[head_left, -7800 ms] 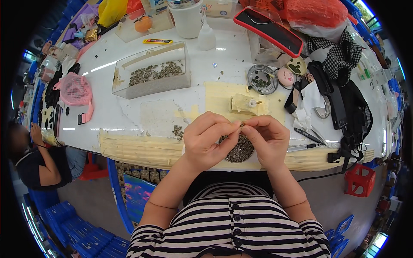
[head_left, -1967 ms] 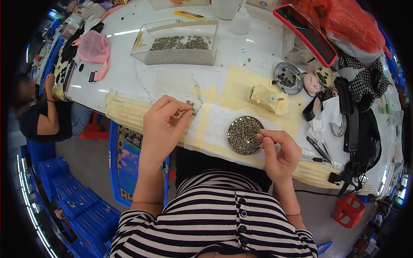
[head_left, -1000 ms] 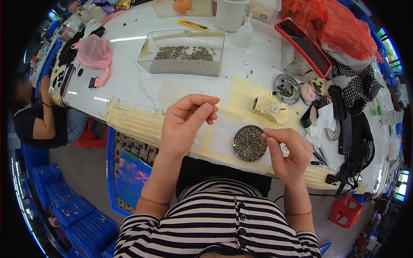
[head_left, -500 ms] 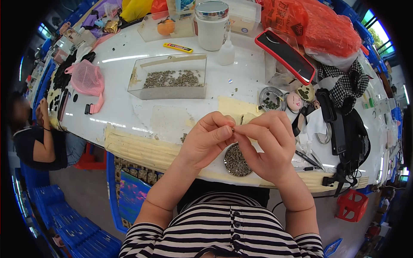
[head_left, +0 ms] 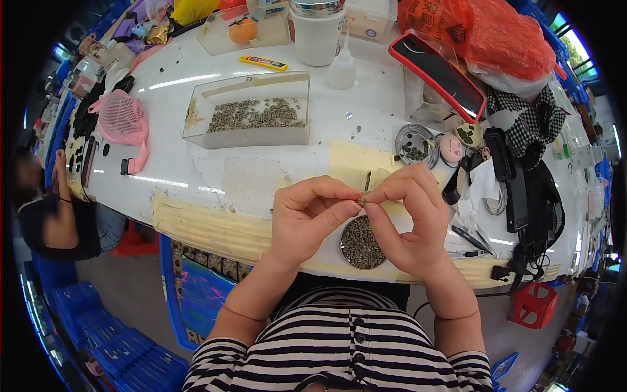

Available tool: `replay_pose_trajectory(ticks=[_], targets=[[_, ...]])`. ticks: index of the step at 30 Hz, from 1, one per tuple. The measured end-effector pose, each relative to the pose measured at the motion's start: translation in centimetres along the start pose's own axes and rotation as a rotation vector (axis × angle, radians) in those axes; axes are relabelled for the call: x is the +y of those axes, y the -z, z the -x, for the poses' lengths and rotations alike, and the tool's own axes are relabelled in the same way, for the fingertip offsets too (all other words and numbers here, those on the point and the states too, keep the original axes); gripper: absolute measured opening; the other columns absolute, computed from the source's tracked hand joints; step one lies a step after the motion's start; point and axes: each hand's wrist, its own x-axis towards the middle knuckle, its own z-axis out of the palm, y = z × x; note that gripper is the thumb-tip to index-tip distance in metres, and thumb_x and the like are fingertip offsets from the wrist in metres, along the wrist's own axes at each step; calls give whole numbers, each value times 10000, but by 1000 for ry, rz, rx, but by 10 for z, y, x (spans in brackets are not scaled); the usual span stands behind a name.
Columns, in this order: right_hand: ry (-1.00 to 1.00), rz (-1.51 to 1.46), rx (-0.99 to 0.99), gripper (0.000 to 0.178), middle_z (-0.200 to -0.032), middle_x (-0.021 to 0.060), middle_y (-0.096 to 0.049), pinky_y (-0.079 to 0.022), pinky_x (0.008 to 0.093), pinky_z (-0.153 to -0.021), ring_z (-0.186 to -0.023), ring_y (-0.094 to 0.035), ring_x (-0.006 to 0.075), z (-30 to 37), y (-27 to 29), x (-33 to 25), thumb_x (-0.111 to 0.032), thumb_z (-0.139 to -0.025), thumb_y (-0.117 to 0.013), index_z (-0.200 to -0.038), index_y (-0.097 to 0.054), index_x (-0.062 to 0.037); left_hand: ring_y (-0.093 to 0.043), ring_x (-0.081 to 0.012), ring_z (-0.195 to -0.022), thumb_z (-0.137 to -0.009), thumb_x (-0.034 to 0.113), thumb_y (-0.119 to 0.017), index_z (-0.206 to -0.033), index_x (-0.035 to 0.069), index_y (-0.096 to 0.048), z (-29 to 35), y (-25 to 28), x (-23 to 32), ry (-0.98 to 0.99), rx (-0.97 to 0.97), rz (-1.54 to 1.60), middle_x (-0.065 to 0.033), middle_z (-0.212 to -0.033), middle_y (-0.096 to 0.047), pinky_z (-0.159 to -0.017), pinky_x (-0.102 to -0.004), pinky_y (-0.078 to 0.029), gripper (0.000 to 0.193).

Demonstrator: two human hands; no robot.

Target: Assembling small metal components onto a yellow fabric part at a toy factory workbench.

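Note:
My left hand (head_left: 302,215) and my right hand (head_left: 413,219) meet fingertip to fingertip above the table's near edge. Between both pinches sits a tiny metal part (head_left: 361,201), mostly covered by the fingers; its exact kind is too small to tell. Just below the hands, a round dish (head_left: 342,251) holds many small metal pieces (head_left: 363,243). Behind them a yellowish block with a dark slot (head_left: 368,178) stands on a yellow sheet (head_left: 343,155).
A clear box (head_left: 245,138) of similar metal pieces stands further back. Around it are a yellow cutter (head_left: 262,63), a white squeeze bottle (head_left: 341,70) and a propped red-cased phone (head_left: 437,75). Right lie a dish of dark green bits (head_left: 416,145) and tweezers (head_left: 473,238). A person (head_left: 62,202) sits left.
My left fingers have straightened and shifted slightly, with the tiny metal part now showing between both hands' fingertips. The whole view has tilted a little. The person's arm at left has moved.

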Motion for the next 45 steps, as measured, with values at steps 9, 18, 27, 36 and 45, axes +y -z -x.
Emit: replay_pose_trajectory(ticks=[9, 18, 27, 36, 45], targets=[[10, -17, 31, 208, -829, 66, -588, -432, 329, -644, -748, -545, 237, 4, -5, 3, 46, -701, -744, -858, -642, -46, -654, -172, -891, -844, -84, -713, -1024, -54, -699, 2, -3, 1, -137, 8, -267, -127, -967, -697, -804, -283, -517, 184], [-12, -44, 55, 198, -832, 69, -598, -441, 320, -653, -761, -561, 234, 11, -7, 4, 41, -714, -750, -863, -650, -42, -654, -177, -819, -823, -79, -725, -992, -38, -712, 0, -4, 3, -268, -30, -450, -117, -889, -706, -747, -276, -504, 174], [32, 87, 175, 222, -826, 71, -619, -442, 320, -642, -729, -560, 228, 21, 2, 5, 46, -722, -754, -922, -705, -40, -634, -201, -812, -796, -95, -726, -968, -41, -696, -2, -8, 1, -525, -16, -849, -116, -875, -699, -738, -293, -483, 182], [-71, 27, 120, 287, -815, 64, -627, -439, 311, -642, -723, -553, 221, 37, 4, -2, 38, -751, -735, -1029, -744, -30, -628, -207, -735, -730, -52, -787, -951, 24, -734, -7, -12, -2, -593, -14, -910, -74, -840, -684, -630, -291, -485, 240], [-227, -279, 96, 236, -859, 87, -653, -457, 275, -673, -750, -570, 183, 44, -6, 5, 26, -838, -685, -1067, -735, -3, -614, -189, -757, -733, -57, -783, -980, 50, -752, -7, -10, -2, -595, -38, -900, -59, -866, -680, -635, -283, -473, 271]])
